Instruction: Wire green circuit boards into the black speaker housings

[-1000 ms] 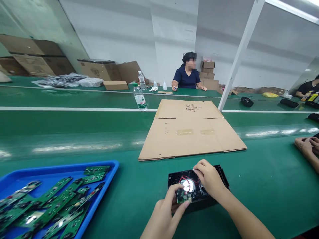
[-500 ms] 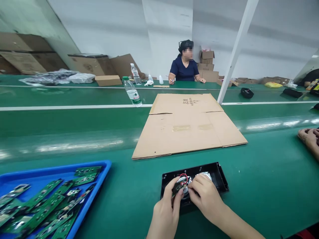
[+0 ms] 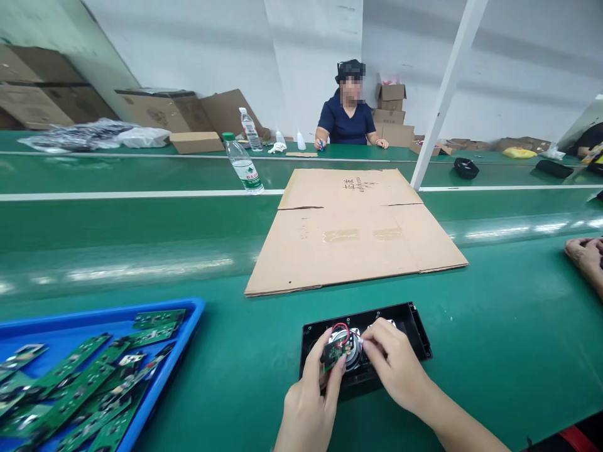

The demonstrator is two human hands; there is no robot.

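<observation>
A small green circuit board [image 3: 333, 355] is pinched between the thumb and fingers of my left hand [image 3: 308, 392], tilted over a black plastic housing [image 3: 411, 325]. Red wires [image 3: 340, 326] loop above the board. My right hand [image 3: 400, 370] has its thumb and forefinger closed on a small white connector [image 3: 361, 340] at a wire's end, just right of the board. Beneath my hands, a round silver speaker [image 3: 353, 360] sits in the housing. Another silver round part is mostly covered by my right hand.
To the left, a blue tray [image 3: 196, 314] holds several green circuit boards [image 3: 70, 370]. Flattened cardboard [image 3: 348, 251] lies beyond the housing. Farther off stand a water bottle [image 3: 245, 168], a white post [image 3: 447, 94] and a seated person [image 3: 348, 119]. Another person's hands [image 3: 586, 258] rest at right.
My right hand has drawn slightly back from the board, and the white connector now shows at its fingertips. In my left hand the circuit board has turned, showing more of its green face.
</observation>
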